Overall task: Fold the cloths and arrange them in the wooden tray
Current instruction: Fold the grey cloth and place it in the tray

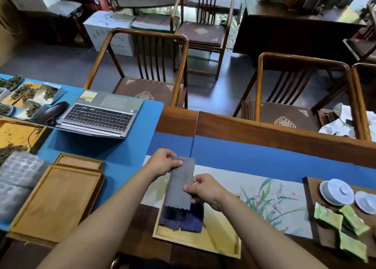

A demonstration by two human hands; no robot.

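A grey cloth (181,182), folded into a long narrow strip with a scalloped lower edge, was held in the air just above the far-left part of the wooden tray (219,246). Its upper end was pinched by the left hand (162,163), thumb laid across the top, and its right edge was pinched lower down by the right hand (205,189), so both hands were clamped on the same cloth, close together. Beneath it, two dark blue folded cloths (183,220) were already laid side by side in the tray's far-left corner, touching one another.

The step in hand was judged to be the finishing of the fold, or the carrying of the grey cloth to its place. For the next move, a lowering of the strip beside or upon the blue ones would be called for, with its edges kept aligned so the fold was not lost on release.

Further out, larger bamboo trays (59,199) were seen to the left on a blue mat (126,146), a laptop (105,114) beyond them, and white lidded cups (335,191) with green packets (329,218) to the right
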